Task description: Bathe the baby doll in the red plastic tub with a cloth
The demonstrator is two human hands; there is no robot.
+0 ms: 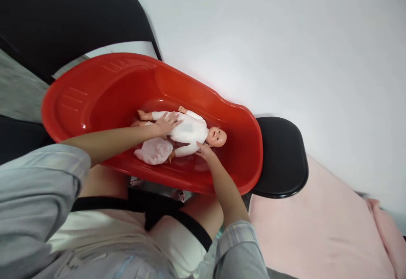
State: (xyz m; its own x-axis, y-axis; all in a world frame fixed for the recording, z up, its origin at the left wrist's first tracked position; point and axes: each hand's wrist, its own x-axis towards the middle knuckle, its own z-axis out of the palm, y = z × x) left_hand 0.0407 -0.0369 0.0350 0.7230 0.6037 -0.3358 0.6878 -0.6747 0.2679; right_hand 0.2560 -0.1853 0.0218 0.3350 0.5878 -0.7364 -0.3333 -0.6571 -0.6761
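Handling of a baby doll (190, 130) inside a red plastic baby bathtub (104, 88) is what is shown: the doll lies on its back on the tub floor, head toward the narrow end, dressed in a white bodysuit. The left hand (166, 123) is laid flat on the doll's lower body near the legs, fingers spread and not closed around anything. The right hand (206, 150) is placed at the doll's shoulder just below the head, fingers loosely extended and touching rather than gripping; whether any fingers are tucked beneath the doll cannot be told. A pale pink cloth (154, 151) is bunched on the tub floor, touching the doll's near side. The step is judged to be steadying or positioning the doll; a lift would call for the head and back to be properly cupped, since neither hand is closed on it. The tub is propped on a black chair (282, 156) and against the person's lap, so tilting is a possible risk. A pink bedcover (317, 232) is seen beside the chair, and a white wall (285, 37) behind. The tub's high rim must be reached over by both forearms.
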